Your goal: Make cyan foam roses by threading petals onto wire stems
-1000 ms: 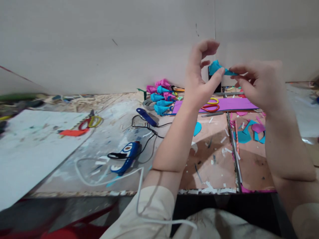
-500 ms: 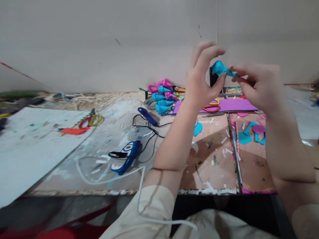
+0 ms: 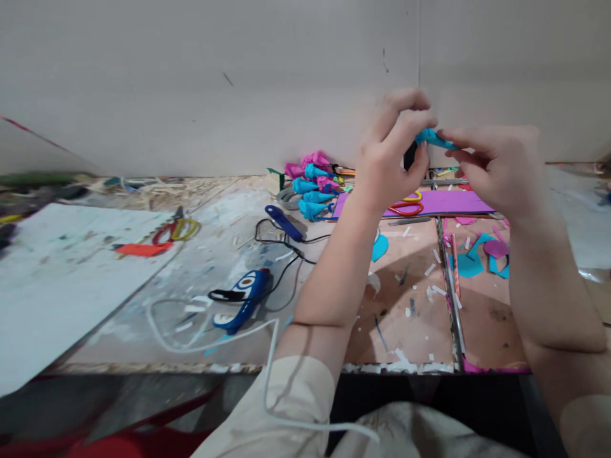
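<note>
We are holding a small turquoise paper piece (image 3: pixel 433 137) up in the air, over the far edge of the work surface (image 3: pixel 410 331), with both hands gripping it. Only a narrow strip of it is showing. It is looking bright turquoise, crumpled and tightly rolled, thicker toward our left hand and tapering to a thin point toward our right. The rest is hiding behind our fingers.

Our left hand (image 3: pixel 389 162) is closing around the thicker end, the thumb pressing from below and the fingers curling over the top. Our right hand (image 3: pixel 496 166) is pinching the thin end between thumb and forefinger, the other fingers folding in beneath.

Under our hands a purple sheet (image 3: pixel 458 200) is lying along the far edge of the surface, with red and yellow scissors (image 3: pixel 405 205) resting on it. Just left of the sheet, a heap of rolled turquoise and pink pieces (image 3: pixel 310 184) is sitting at the far edge. Turquoise and purple scraps (image 3: pixel 472 257) are lying toward the right edge. A blue glue gun (image 3: pixel 241 296) is lying nearer the front edge, left of our left forearm.
</note>
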Demonstrator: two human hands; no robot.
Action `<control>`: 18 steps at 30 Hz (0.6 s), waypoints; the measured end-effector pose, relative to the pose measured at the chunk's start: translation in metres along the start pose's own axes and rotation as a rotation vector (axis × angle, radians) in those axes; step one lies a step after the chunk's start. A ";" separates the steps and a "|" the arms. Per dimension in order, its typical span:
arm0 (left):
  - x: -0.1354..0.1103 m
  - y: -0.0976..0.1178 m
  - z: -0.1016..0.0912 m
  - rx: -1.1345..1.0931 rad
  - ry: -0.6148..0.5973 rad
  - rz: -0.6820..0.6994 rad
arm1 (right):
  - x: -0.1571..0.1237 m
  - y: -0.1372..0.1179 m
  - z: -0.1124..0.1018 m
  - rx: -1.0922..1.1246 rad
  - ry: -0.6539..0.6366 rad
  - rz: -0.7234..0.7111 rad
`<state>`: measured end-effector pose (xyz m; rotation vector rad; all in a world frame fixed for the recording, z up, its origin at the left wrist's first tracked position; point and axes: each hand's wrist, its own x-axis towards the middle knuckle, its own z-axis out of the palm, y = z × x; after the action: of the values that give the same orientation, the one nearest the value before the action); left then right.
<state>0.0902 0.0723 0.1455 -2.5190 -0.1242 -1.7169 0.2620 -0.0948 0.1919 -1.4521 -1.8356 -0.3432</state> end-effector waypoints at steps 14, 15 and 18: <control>0.005 0.008 -0.002 0.003 0.058 -0.009 | 0.003 -0.001 0.000 -0.112 -0.048 -0.035; 0.005 0.008 -0.001 -0.006 0.051 -0.015 | 0.003 -0.001 0.000 -0.115 -0.044 -0.036; 0.002 0.004 0.000 -0.046 0.046 -0.052 | 0.003 -0.001 -0.001 -0.122 -0.041 -0.029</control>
<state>0.0910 0.0683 0.1475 -2.5286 -0.1499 -1.8162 0.2615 -0.0934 0.1953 -1.5259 -1.8989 -0.4500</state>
